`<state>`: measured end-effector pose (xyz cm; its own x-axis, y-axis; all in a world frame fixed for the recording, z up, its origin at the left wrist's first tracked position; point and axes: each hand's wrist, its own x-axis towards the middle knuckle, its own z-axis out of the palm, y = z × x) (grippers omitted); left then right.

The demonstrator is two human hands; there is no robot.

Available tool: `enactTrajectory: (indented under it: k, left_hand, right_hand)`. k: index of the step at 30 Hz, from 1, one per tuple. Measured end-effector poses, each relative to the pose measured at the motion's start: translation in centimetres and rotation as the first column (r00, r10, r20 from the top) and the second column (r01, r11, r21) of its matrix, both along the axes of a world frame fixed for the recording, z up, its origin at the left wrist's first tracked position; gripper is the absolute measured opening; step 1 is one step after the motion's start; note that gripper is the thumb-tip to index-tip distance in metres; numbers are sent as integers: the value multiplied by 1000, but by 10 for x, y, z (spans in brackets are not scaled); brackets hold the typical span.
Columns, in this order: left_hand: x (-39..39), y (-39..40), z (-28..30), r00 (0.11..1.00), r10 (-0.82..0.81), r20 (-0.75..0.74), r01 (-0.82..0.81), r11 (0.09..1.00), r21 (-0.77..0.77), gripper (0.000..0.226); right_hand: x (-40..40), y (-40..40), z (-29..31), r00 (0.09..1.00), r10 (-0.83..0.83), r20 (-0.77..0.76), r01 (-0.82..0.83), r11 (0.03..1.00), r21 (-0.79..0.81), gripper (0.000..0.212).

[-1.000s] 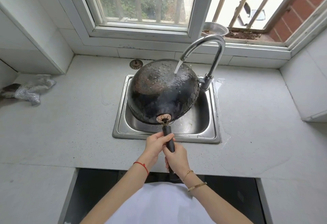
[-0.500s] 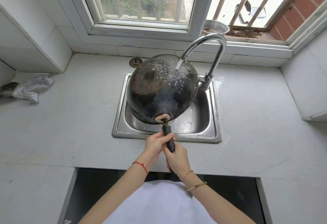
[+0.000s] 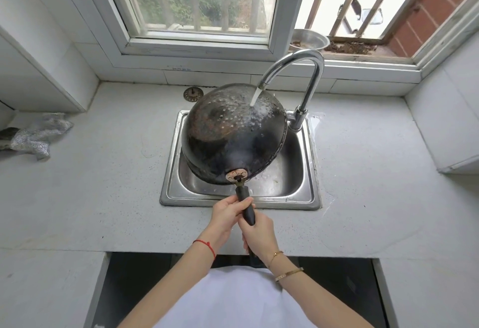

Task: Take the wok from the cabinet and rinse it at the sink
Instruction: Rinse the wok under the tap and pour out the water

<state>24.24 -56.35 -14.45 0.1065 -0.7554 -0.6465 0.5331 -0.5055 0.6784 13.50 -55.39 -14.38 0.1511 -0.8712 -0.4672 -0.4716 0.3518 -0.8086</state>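
Grey counter (image 3: 103,193), left to right: crumpled silvery mesh cloth (image 3: 39,133) at the far left edge, well apart from everything else. Round drain strainer (image 3: 193,93) lies on the counter behind the sink's back-left corner. Neither matters for this step.

Centre: steel sink (image 3: 298,198) with the wok (image 3: 233,136) held over it, upside down and tilted, blackened underside up, rim hanging over the basin. Whether the rim touches the sink we can't tell. Faucet (image 3: 308,68) is running; the stream lands on the upper right of the wok's underside and the wet patch spreads from there. The left part of the dome shows rusty-brown patches and looks drier.

Grip: we have both hands closed on the black handle (image 3: 246,206), which points back toward us. Left hand (image 3: 225,213) wraps it nearer the wok, right hand (image 3: 259,234) behind it at the handle's end. Nothing loose.

Step, as we judge it: the wok is out of the cabinet and the rinse is in hand, outside face only. The inside faces down, so we can't see its state.

Next move calls for rolling the handle, or shifting the wok right, so the stream reaches the left part. Then turn it bowl-up to flush the inside and tip it out. Watch points: wet handle, heavy pan at arm's reach, faucet spout just above the dome, and splash already on the counter right of the faucet.
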Motion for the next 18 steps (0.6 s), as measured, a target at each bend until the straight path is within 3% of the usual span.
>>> enactTrajectory:
  k: [18]
  left_hand:
    - [-3, 0, 6, 999, 23, -41, -23, 1000, -6, 20]
  right_hand:
    - [-3, 1, 9, 1000, 17, 8, -17, 1000, -7, 21]
